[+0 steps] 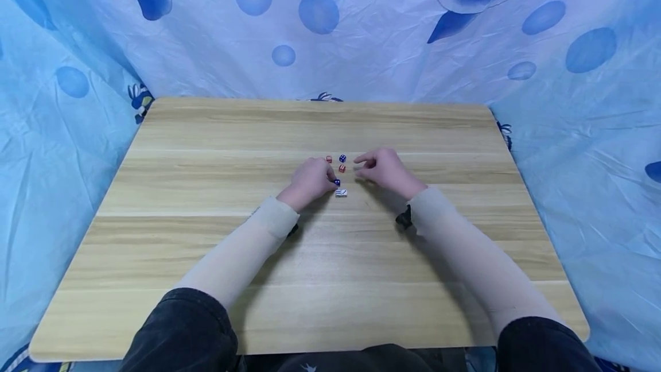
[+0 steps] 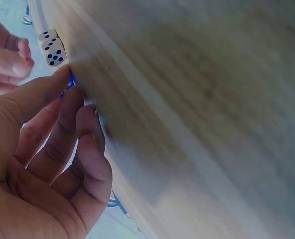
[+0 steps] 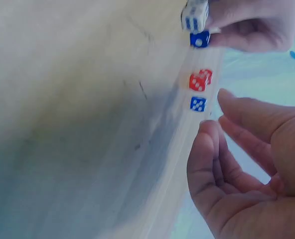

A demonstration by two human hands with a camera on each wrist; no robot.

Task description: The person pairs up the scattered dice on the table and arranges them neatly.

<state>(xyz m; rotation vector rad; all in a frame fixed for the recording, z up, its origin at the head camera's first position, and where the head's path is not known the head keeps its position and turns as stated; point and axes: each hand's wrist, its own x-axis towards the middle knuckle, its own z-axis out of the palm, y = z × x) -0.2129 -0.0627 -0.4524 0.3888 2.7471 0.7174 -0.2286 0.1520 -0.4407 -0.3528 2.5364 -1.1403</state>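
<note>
My left hand (image 1: 313,179) pinches a blue die (image 1: 337,182) between thumb and fingers; in the left wrist view the fingers hide most of that blue die (image 2: 69,83). Just in front of it, toward my body, two white dice (image 1: 341,193) lie side by side. Beyond it sit a red die (image 1: 342,169), a second red die (image 1: 329,159) and another blue die (image 1: 342,158). To the right of these, my right hand (image 1: 384,170) hovers with fingers loosely bent and a gap between thumb and forefinger, holding nothing. The blue die (image 3: 198,104) is nearest to it.
All the dice are near the middle of a wood-grain table (image 1: 206,131). A blue curtain (image 1: 361,62) with bubble and dolphin-like prints surrounds the table's back and sides. A dark strap piece (image 1: 404,218) shows at the right wrist.
</note>
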